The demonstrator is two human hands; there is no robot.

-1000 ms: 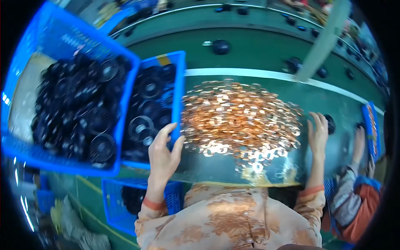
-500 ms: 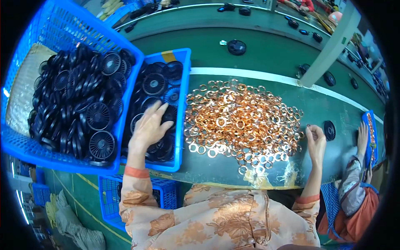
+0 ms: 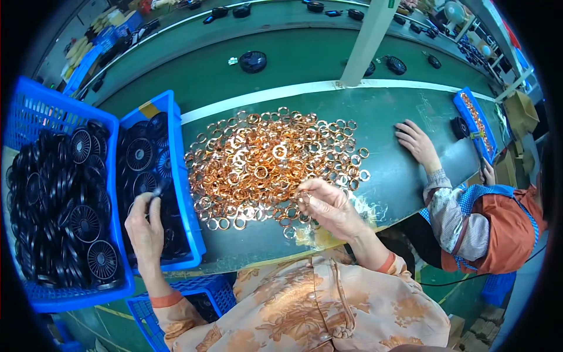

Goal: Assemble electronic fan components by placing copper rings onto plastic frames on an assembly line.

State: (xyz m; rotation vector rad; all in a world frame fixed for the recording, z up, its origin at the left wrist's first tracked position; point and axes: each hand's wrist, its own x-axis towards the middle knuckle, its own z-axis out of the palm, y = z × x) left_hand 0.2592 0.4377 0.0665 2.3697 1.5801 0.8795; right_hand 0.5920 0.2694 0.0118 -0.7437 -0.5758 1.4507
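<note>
My left hand (image 3: 145, 232) is over the near part of a narrow blue bin (image 3: 196, 234) of round black fan covers (image 3: 141, 154). Its thumb and fingertips close around a small, blurred dark thing that I cannot make out. My right hand (image 3: 334, 211) is at the near right edge of a heap of shiny copper-coloured rings (image 3: 258, 158) on the green table. Thumb and forefinger pinch one copper ring (image 3: 304, 197), held just above the heap.
At far left a large blue crate (image 3: 58, 302) holds many black fan covers. To the right, a co-worker's hand (image 3: 415, 144) rests on the table near a blue tray (image 3: 492, 154) of rings and a black round part (image 3: 459, 127). A pale post (image 3: 366, 47) stands behind.
My view has swung right. The right hand has come left to the rings from beside a black round part. My left hand has drawn nearer, fingers closing. The co-worker's hand has left the tray.
</note>
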